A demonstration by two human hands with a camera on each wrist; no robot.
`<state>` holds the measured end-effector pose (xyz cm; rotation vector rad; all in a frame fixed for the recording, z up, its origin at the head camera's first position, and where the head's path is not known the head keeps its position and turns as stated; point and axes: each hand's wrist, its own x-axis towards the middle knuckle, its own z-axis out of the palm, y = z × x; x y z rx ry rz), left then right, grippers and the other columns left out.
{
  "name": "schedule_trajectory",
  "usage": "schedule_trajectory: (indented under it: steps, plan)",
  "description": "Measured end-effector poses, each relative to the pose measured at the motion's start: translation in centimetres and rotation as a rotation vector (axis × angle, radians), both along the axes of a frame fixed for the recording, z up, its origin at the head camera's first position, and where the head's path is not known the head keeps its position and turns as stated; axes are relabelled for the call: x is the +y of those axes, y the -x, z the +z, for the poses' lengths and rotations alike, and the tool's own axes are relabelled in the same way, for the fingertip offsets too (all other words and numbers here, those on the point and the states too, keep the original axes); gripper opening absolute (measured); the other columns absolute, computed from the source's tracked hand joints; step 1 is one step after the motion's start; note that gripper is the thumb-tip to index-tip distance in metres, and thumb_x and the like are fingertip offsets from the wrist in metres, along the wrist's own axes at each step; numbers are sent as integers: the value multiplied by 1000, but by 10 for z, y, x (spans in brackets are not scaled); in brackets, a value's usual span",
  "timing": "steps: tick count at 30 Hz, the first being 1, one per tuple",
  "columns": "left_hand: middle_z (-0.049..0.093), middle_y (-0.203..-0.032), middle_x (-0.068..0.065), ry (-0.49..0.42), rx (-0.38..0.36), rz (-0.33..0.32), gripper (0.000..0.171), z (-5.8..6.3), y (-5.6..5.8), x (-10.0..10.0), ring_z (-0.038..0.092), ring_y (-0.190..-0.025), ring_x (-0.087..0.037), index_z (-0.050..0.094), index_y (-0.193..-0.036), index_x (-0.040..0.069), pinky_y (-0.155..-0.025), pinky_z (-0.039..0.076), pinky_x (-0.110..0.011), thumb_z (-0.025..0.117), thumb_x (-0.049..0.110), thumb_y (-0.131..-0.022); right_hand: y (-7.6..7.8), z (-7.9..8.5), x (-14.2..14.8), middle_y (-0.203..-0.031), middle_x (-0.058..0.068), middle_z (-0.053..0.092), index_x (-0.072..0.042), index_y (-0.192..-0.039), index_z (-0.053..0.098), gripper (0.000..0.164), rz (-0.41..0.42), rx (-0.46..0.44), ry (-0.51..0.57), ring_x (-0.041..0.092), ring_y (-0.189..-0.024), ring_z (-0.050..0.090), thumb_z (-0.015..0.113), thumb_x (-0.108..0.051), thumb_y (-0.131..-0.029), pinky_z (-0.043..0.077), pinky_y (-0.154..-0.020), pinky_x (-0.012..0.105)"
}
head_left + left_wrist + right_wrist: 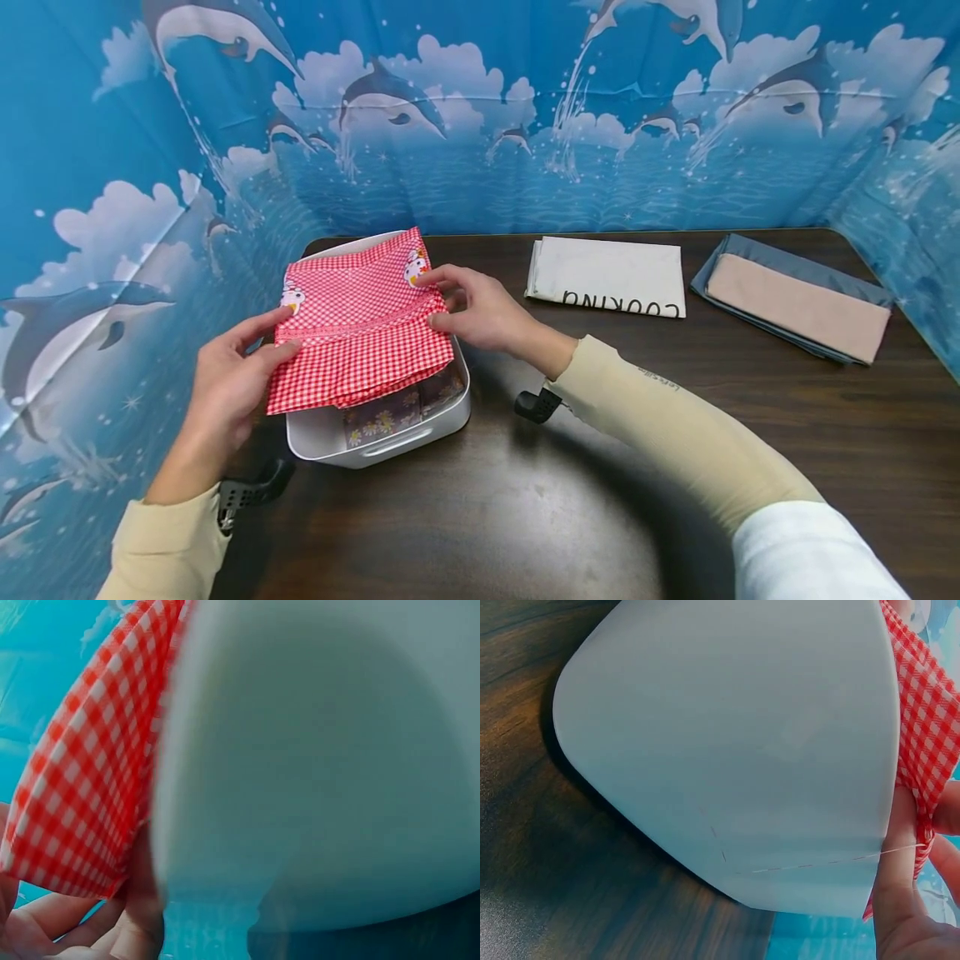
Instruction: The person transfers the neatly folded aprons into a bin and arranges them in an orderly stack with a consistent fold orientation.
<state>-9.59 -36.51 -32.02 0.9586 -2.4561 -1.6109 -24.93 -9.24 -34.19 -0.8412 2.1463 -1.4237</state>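
Observation:
A folded red-and-white gingham apron-like cloth (pixel 360 333) with small cartoon figures lies across the top of a white plastic bin (pixel 330 437). My left hand (pixel 232 375) pinches the cloth's left edge between thumb and fingers. On the opposite edge, my right hand (pixel 480 308) pinches the cloth too, its fingers partly under it. The right wrist view shows the gingham cloth (pixel 930 727) between thumb and fingers beside the bin's wall (pixel 727 750). Beneath the cloth, a dark floral folded fabric (pixel 386 417) sits inside the bin.
A white folded cloth with "COOKING" lettering (pixel 607 271) lies at the back of the dark wooden table (pixel 465 533). Right of it is a blue-grey and beige folded cloth (pixel 798 304). A dolphin-print curtain (pixel 465 150) hangs around the table's back and sides.

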Motion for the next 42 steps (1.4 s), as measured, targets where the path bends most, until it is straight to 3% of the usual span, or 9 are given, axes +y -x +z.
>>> schedule_trajectory:
  steps: [3,10,21,33,39,42]
  plan:
    - [43,-158,-8,1,-6,0,64,-3,0,-1,66,-81,-5,46,-165,26,-67,62,-26,68,35,-106,0,-1,0,-144,6,68,-22,-146,64,50,-2,10,1,20,-111,69,78,-14,-98,55,-83,31]
    - [53,-126,10,-31,3,21,62,-8,0,-4,68,-71,-5,48,-164,27,-63,61,-26,69,33,-105,-3,-3,0,-144,5,67,-22,-146,64,49,-12,9,16,21,-112,69,77,-14,-99,55,-83,32]
    - [72,-98,19,-155,77,34,65,-10,-4,-9,71,-67,-7,51,-162,24,-61,60,-24,75,30,-102,-5,-5,-2,-140,5,63,-19,-144,67,45,-37,94,-29,21,-109,66,75,-16,-100,51,-85,32]
    - [74,-94,20,-138,99,50,62,-11,-5,-7,71,-70,-5,53,-161,24,-61,58,-22,74,26,-103,-6,-6,-3,-136,8,63,-16,-143,68,44,-64,101,-29,22,-112,67,75,-15,-100,51,-84,30]
    - [70,-113,13,-55,75,64,61,-13,-5,-3,73,-79,1,53,-161,26,-68,61,-20,73,29,-104,-6,-7,-2,-137,9,62,-15,-144,68,44,-57,107,-19,22,-110,66,75,-15,-101,49,-81,28]
    - [71,-111,14,-66,96,70,61,-14,-6,-2,74,-79,1,53,-161,24,-69,61,-20,74,28,-103,-6,-7,-2,-136,8,62,-15,-144,68,44,-58,111,-22,22,-109,66,75,-15,-101,49,-81,28]
